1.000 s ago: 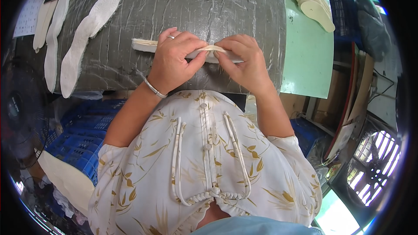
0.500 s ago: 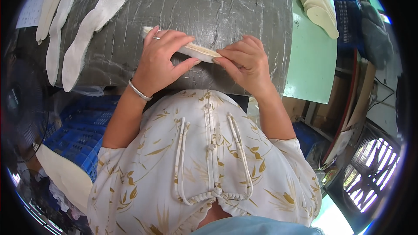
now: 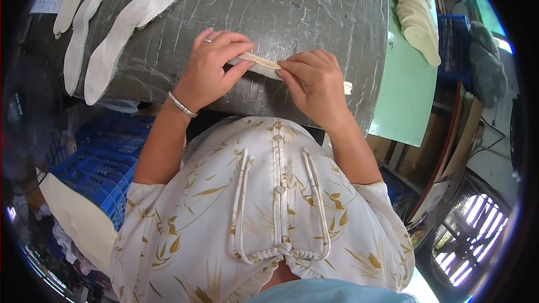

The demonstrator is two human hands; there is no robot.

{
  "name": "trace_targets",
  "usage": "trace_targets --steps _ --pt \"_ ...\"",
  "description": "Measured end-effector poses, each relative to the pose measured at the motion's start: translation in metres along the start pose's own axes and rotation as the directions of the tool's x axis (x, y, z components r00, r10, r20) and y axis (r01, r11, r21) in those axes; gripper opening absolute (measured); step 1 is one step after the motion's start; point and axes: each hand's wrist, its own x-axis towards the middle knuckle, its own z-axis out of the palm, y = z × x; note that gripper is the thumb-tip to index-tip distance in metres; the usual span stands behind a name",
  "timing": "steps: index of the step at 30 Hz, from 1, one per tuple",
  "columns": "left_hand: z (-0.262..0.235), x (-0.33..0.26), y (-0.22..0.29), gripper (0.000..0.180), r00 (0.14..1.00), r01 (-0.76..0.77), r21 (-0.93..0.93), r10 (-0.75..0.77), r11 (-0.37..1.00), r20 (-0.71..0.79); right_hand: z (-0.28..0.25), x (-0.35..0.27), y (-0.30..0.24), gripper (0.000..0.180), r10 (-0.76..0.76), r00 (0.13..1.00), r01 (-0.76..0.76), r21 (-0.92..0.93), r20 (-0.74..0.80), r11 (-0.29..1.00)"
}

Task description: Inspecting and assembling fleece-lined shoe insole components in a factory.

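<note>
Seen from a camera on the person's head, looking down: a worktable point(image 3: 314, 17) covered in wrinkled grey plastic sheeting fills the upper middle. To its right lies a pale green board point(image 3: 401, 87), and a stack of cream oval insoles point(image 3: 418, 17) sits along that board's far edge. On the table's left part lie long white shaped fabric pieces point(image 3: 126, 25), running from the near left up toward the far middle. Below the table on the left is a blue plastic crate point(image 3: 95, 171).

Both bare hands rest on the table near its front edge, just above the person's patterned shirt. Between them lies a narrow cream strip point(image 3: 263, 65), flat on the sheeting. Its long axis runs left to right with a slight tilt, the left end a little farther away, the right end nearer the person. A short tip of it shows beyond the right hand.

The left hand point(image 3: 213, 64), with a ring and a silver bracelet, has its fingers curled and pinches the strip's left end between thumb and fingertips. The right hand point(image 3: 311, 81) is curled too, thumb and fingers pressing down on the strip's right part.
</note>
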Motion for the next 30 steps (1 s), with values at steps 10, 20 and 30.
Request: trace_targets --steps 10,20,30 --pt "0.003 0.001 -0.011 0.012 0.999 0.034 -0.134 -0.031 0.99 0.028 0.007 0.014 -0.008 0.023 -0.01 0.998 0.019 -0.141 0.065 0.99" --pt "-0.003 -0.021 -0.044 0.041 0.983 0.132 -0.439 -0.175 0.889 -0.06 0.016 0.022 -0.01 0.017 -0.049 0.998 0.054 -0.123 0.041 0.991" --pt "0.006 -0.017 -0.062 0.042 0.952 0.267 -0.904 -0.239 0.334 0.193 -0.018 0.023 0.005 0.016 0.185 0.982 -0.19 0.24 0.042 0.952"
